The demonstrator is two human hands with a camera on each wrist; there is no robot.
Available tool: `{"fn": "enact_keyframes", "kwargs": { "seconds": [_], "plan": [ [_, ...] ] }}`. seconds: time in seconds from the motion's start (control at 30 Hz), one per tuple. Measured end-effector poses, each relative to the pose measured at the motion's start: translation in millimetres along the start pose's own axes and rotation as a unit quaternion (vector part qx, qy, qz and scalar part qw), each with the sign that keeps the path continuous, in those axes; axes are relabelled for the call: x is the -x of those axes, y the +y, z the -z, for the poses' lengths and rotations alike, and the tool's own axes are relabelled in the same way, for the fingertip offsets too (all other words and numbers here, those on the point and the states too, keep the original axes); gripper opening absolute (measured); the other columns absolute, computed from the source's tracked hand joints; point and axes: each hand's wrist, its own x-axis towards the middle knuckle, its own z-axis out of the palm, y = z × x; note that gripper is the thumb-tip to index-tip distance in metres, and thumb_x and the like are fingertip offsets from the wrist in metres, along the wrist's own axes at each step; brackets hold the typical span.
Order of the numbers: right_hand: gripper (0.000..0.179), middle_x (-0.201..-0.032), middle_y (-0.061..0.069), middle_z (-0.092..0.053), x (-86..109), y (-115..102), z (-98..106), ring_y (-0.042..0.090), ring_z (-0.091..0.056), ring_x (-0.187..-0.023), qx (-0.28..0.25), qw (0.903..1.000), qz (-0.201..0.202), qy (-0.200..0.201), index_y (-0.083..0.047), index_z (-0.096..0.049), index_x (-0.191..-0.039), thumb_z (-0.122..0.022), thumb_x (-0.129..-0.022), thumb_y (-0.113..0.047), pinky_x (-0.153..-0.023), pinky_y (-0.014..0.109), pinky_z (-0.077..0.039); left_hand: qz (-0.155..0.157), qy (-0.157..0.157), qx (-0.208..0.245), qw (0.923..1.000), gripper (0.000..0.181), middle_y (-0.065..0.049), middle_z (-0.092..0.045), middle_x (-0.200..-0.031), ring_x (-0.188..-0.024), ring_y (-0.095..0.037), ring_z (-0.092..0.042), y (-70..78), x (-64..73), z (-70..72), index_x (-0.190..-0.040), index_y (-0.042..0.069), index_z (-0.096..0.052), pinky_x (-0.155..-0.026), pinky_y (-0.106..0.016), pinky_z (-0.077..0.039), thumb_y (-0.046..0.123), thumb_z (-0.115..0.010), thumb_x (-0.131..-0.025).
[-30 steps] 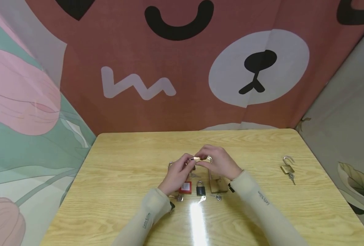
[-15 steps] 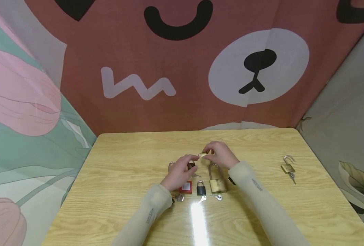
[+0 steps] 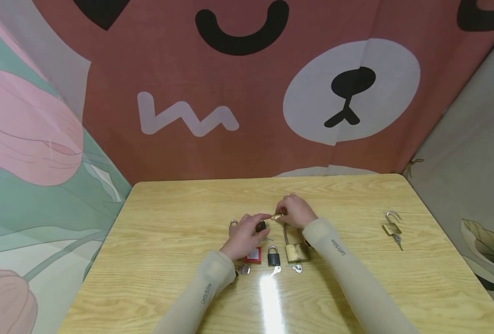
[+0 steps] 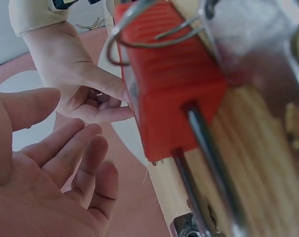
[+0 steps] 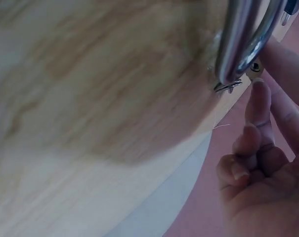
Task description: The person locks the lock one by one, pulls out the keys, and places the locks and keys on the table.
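Note:
My right hand (image 3: 298, 211) pinches a small brass padlock (image 3: 276, 216) between thumb and fingers, low over the table behind the big brass padlock (image 3: 297, 253). In the right wrist view a bit of the small padlock (image 5: 254, 70) shows at the fingertips. My left hand (image 3: 243, 235) holds nothing. Its fingers are relaxed, and the index fingertip reaches right to the small padlock's left end. Beneath this hand are a dark padlock (image 3: 260, 226) and a red padlock (image 3: 253, 255), both partly covered. The left wrist view shows the red padlock (image 4: 174, 84) close up.
A black padlock (image 3: 273, 256) lies between the red and big brass ones, with keys (image 3: 275, 270) in front. Another key set (image 3: 298, 267) lies by the big padlock. Far right on the table (image 3: 338, 287) is a brass padlock (image 3: 392, 228) with its shackle open and a key (image 3: 398, 240) hanging from it.
Both hands were at the small padlock a second ago. The left fingers have since let go and spread; the right hand has shifted slightly right, uncovering the big brass padlock.

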Motion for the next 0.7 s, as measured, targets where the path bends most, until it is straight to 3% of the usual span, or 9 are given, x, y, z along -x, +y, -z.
{"fn": "enact_keyframes", "kwargs": {
  "seconds": [0.2,0.4,0.57,0.7],
  "plan": [
    [0.023,-0.083,0.000,-0.068,4.5,1.0,1.7,0.015,-0.057,-0.079,-0.014,0.9998,-0.013,-0.006,-0.009,-0.079,-0.102,-0.089,-0.083,-0.018,-0.075,0.035,-0.052,-0.019,0.005,0.010,0.9998,0.044,-0.005,-0.068,-0.126,-0.109,-0.022,-0.056,-1.5,1.7,-2.7,-0.146,0.022,-0.058,-0.088,-0.047,-0.037,0.028,-0.066,-0.103],
    [0.028,-0.087,0.002,-0.069,21.7,7.0,19.1,0.015,-0.060,-0.074,-0.020,0.9988,-0.040,0.021,-0.007,-0.076,-0.113,-0.083,-0.090,-0.021,-0.069,0.036,-0.053,-0.034,0.014,0.001,0.9993,0.043,-0.005,-0.068,-0.133,-0.117,-0.023,-0.056,-1.2,5.2,-2.6,-0.145,0.020,-0.059,-0.098,-0.061,-0.037,0.028,-0.065,-0.103],
    [0.025,-0.089,0.008,-0.072,53.2,35.9,46.5,0.019,-0.064,-0.074,0.001,0.9954,-0.076,0.058,-0.003,-0.075,-0.114,-0.077,-0.094,-0.019,-0.067,0.041,-0.054,-0.070,0.006,-0.030,0.9971,0.033,-0.004,-0.069,-0.134,-0.117,-0.025,-0.060,-0.1,16.7,-0.2,-0.135,0.015,-0.066,-0.102,-0.057,-0.039,0.024,-0.066,-0.103],
    [0.029,-0.092,0.013,-0.074,91.5,67.0,69.9,0.026,-0.068,-0.076,0.018,0.9890,-0.120,0.085,-0.001,-0.074,-0.117,-0.075,-0.095,-0.020,-0.064,0.045,-0.055,-0.098,-0.012,-0.086,0.9914,0.029,0.001,-0.071,-0.127,-0.115,-0.022,-0.062,-1.1,29.6,1.9,-0.127,0.018,-0.071,-0.103,-0.049,-0.043,0.022,-0.072,-0.099]
  ]
}}
